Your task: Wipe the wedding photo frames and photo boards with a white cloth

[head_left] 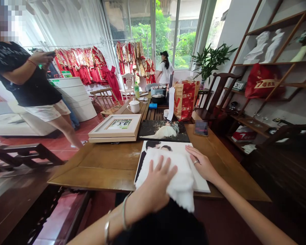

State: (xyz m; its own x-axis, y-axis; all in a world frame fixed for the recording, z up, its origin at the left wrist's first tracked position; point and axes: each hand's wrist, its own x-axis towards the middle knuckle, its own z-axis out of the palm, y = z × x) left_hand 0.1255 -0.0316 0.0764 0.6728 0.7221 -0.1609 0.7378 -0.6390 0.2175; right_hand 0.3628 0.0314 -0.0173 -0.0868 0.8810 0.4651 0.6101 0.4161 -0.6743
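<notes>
Under the splayed left hand (156, 182), white cloth (182, 173) on photo panel (201, 181), right hand (202, 164) unclenched at panel's edge

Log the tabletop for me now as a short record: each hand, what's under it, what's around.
Left hand: fingers spread on the white cloth
Right hand: on the right part of the photo panel
Cloth: lies over much of the panel, hanging past its near edge
Panel: flat on the wooden table
Beyond panel: dark picture; pale frame to its left
Farther back: lidded white mug, red-and-tan bag
Other people: one standing left, one near window
</notes>
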